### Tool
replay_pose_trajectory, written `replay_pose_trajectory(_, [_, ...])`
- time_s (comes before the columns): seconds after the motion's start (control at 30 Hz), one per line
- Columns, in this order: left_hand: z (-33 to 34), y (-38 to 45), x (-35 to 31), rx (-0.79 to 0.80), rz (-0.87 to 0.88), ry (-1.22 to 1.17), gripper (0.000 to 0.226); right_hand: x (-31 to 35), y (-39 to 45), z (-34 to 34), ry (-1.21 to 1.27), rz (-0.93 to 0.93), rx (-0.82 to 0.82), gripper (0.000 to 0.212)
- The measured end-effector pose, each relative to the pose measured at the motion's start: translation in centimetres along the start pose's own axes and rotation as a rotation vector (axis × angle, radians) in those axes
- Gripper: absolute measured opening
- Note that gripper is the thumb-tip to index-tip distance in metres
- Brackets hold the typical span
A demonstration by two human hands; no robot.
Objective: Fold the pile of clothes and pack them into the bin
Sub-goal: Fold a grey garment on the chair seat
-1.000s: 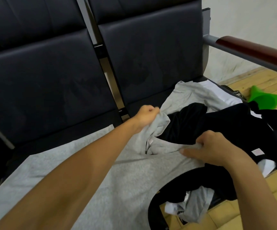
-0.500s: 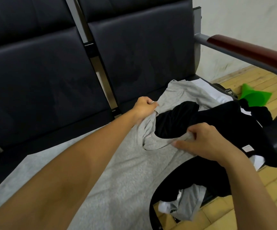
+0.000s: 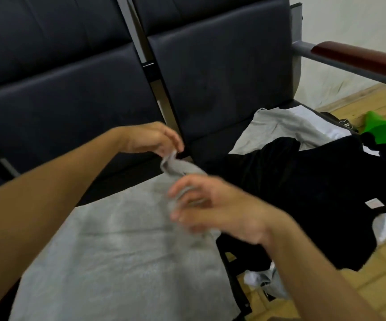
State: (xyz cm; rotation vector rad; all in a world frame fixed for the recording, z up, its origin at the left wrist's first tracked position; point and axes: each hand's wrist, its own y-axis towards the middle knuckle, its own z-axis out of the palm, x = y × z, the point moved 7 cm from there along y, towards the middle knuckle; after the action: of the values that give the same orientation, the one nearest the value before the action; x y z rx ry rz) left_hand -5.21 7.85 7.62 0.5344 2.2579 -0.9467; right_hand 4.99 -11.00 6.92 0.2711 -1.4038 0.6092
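Note:
A grey T-shirt (image 3: 122,256) lies spread flat on the left seat of a dark bench. My left hand (image 3: 150,140) pinches a raised bit of its upper edge between fingertips. My right hand (image 3: 213,207), blurred by motion, has its fingers curled around a fold of the same shirt just below the left hand. To the right, the pile of clothes covers the other seat: a black garment (image 3: 303,181) on top, a light grey one (image 3: 277,126) behind it, and white pieces (image 3: 263,279) hanging off the front edge.
The bench has dark padded backrests (image 3: 210,72) and a metal armrest with a reddish-brown pad (image 3: 354,59) at the right end. A green plastic object (image 3: 384,133) sits on the wooden floor (image 3: 377,274) beyond the pile.
Both hands have moved left with the grey shirt's collar end, pulling it off the black garment and onto the left seat. The hands are now closer together, and the view has swung left.

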Motion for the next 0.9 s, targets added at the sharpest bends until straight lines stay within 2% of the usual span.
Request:
replay_pose_trajectory(0.07, [-0.2,-1.4,2.6,0.011,-0.077,0.121,0.021,-1.3,0.9,3.2,-0.019,0.117,0.179,0.024])
replay_pose_trajectory(0.13, [0.5,-1.2,5.5,0.006,-0.132,0.219,0.022,-2.9,1.2,2.7,-0.220,0.207,0.110,0.016])
replay_pose_trajectory(0.2, [2.0,0.3,7.9,0.014,-0.119,0.428,0.029,-5.1,0.8,-0.1,-0.615,0.356,-0.040,0.021])
replay_pose_trajectory(0.23, [3.1,1.2,8.6,0.022,-0.082,0.584,0.035,-6.3,0.5,-1.1,-0.860,0.464,-0.056,0.028])
replay_pose_trajectory(0.3, [5.9,3.0,9.0,0.015,0.067,0.850,0.056,-9.0,0.0,-1.6,-1.216,0.663,0.048,0.049])
replay_pose_trajectory(0.33, [7.2,3.8,8.8,0.008,0.127,0.898,0.064,-10.3,0.0,-1.0,-1.277,0.718,0.115,0.053])
replay_pose_trajectory(0.4, [9.2,5.1,7.9,-0.021,0.266,0.964,0.058,-12.3,0.9,0.2,-1.268,0.752,0.138,0.050])
replay_pose_trajectory(0.47, [9.8,6.2,7.5,-0.019,0.356,1.003,0.036,-13.3,2.3,0.5,-1.276,0.734,0.040,0.046])
replay_pose_trajectory(0.53, [9.1,6.6,7.7,-0.004,0.309,0.864,0.023,-13.3,3.2,0.3,-1.334,0.692,-0.025,0.039])
replay_pose_trajectory(0.67, [8.6,6.2,9.2,0.128,0.181,0.847,0.042,-13.2,4.0,0.3,-1.318,0.650,-0.015,0.034])
replay_pose_trajectory(0.77, [8.5,5.9,10.2,0.151,0.105,0.700,0.035,-13.0,4.2,0.8,-1.209,0.650,0.024,0.009])
replay_pose_trajectory(0.83, [8.7,5.7,10.1,0.133,0.138,0.586,0.031,-13.3,4.1,0.9,-1.106,0.646,0.034,0.030])
replay_pose_trajectory(0.9, [8.6,5.2,9.9,0.086,0.187,0.514,0.027,-13.6,4.0,1.3,-1.044,0.622,-0.002,0.028])
